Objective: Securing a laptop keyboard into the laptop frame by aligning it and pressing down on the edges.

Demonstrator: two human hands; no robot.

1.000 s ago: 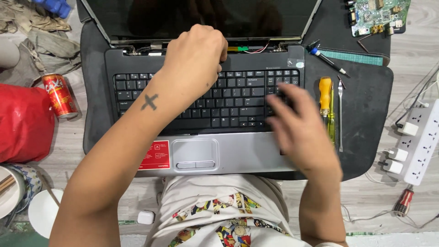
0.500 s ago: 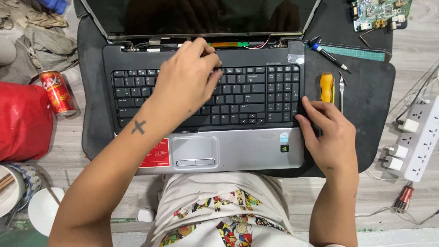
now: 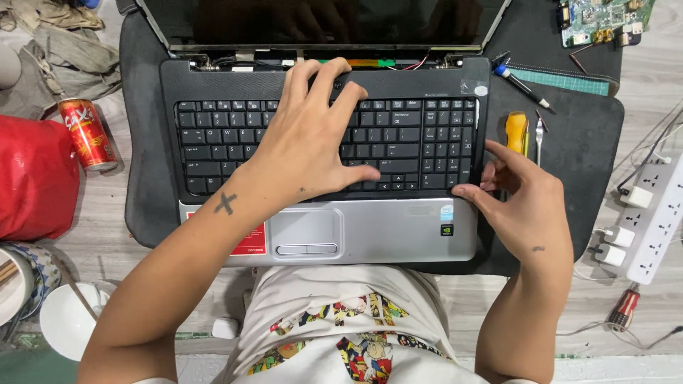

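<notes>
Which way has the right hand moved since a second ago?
Yes: the right hand slid off the keyboard to the laptop's right edge, beside the yellow-handled screwdriver.

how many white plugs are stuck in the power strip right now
3 white plugs sit in the power strip: one upper, two lower. The frame's right edge may hide more.

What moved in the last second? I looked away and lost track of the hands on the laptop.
The right hand left the keys and slid out to the laptop's right edge, fingertips now at the keyboard corner. The left hand stayed spread on the keyboard, fingers up by the hinge. Screwdriver, can and power strip did not move.
</notes>
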